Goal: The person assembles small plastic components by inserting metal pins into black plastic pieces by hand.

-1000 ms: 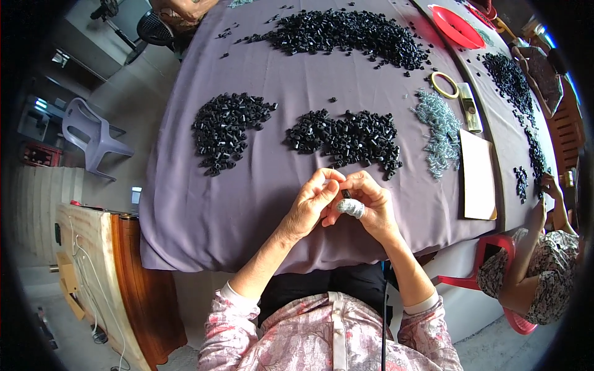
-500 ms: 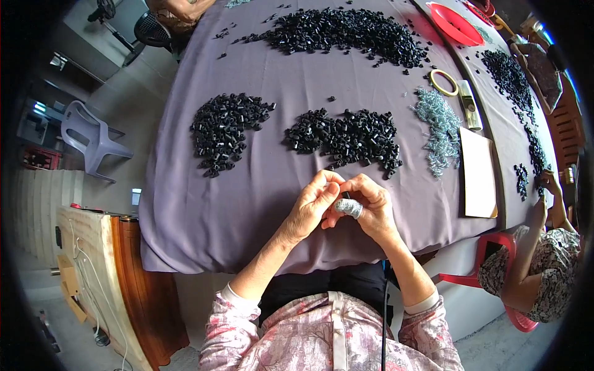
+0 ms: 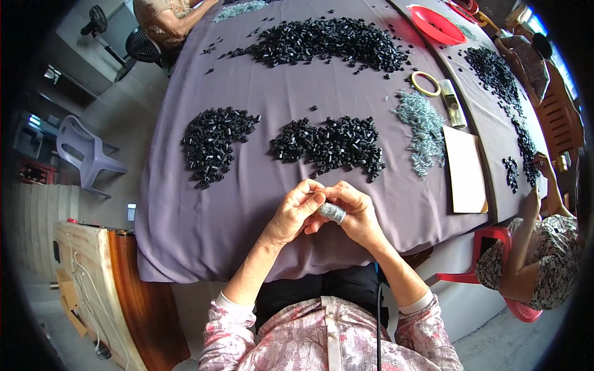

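Observation:
My left hand (image 3: 288, 216) and my right hand (image 3: 357, 215) meet close to the table's near edge, fingertips pinched together. Whatever they hold between them is too small and covered to make out. A grey wrapping (image 3: 332, 213) covers one digit of my right hand. Just beyond my fingers lies a pile of small black cylindrical pieces (image 3: 334, 145). A similar black pile (image 3: 213, 142) sits to its left, and a larger black heap (image 3: 328, 43) spreads farther back. Small clear, silvery pieces (image 3: 421, 127) form a heap on the right.
A grey-purple cloth (image 3: 185, 241) covers the table. Right of the clear heap are a yellowish ring (image 3: 413, 79), a clear case (image 3: 454, 110) and a flat pale board (image 3: 464, 170). A red basin (image 3: 427, 21) stands far right. Co-workers sit at the right (image 3: 526, 260) and far left (image 3: 170, 21).
The whole view has shifted slightly, so the table's things appear farther left. My hands stay together, with small finger movement at the fingertips.

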Demonstrator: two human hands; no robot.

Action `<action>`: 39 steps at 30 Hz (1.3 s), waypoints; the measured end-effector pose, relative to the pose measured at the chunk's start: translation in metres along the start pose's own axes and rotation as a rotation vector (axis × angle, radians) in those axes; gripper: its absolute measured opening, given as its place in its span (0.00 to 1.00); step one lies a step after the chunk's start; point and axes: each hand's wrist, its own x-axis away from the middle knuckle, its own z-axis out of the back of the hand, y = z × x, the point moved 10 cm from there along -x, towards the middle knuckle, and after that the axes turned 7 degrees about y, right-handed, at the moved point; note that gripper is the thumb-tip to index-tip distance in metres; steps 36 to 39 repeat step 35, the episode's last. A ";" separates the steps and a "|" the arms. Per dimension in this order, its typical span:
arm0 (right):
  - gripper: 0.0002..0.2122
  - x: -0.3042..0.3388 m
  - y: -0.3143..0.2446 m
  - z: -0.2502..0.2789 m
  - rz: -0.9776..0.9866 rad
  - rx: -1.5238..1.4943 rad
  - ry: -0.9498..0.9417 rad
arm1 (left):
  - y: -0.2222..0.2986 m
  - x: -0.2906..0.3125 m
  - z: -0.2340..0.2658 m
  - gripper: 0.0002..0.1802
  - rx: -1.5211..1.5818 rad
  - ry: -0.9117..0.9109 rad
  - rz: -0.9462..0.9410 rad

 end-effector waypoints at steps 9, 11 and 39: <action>0.17 0.012 -0.005 0.009 -0.115 -0.246 -0.043 | -0.001 0.006 0.001 0.06 0.043 0.036 0.034; 0.12 0.010 -0.019 0.040 -0.059 0.024 0.103 | 0.000 0.011 0.009 0.05 0.050 0.059 0.053; 0.13 -0.028 -0.040 0.111 0.181 1.139 0.287 | 0.099 0.063 0.060 0.06 -1.313 0.693 -0.560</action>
